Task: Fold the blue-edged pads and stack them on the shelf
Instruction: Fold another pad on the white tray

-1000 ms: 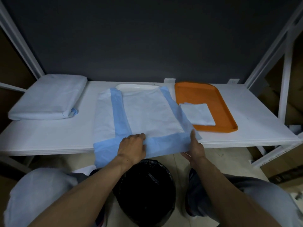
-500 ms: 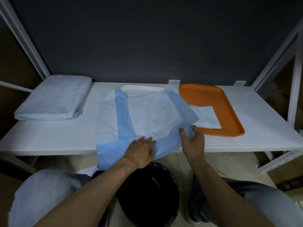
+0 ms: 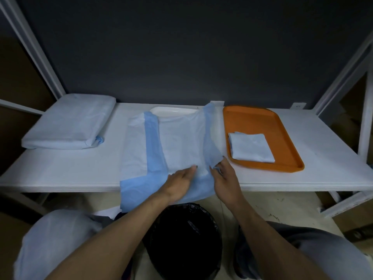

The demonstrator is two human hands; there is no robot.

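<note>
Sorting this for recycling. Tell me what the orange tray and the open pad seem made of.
Orange tray: likely moulded plastic, with a smooth, uniform colour and a rounded raised rim.
Open pad: seemingly thin nonwoven or paper-like sheet, matte and finely creased, with blue film-like edges, draping limply over the shelf edge.

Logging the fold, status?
Left hand flat on pad. Right hand pinching its right edge, lifted inward. Orange tray alongside, clear.

Bare shelf [image 3: 66, 164] between pad stack [image 3: 68, 122] and spread pad [image 3: 177, 146]; orange tray [image 3: 262, 122] close right.
</note>
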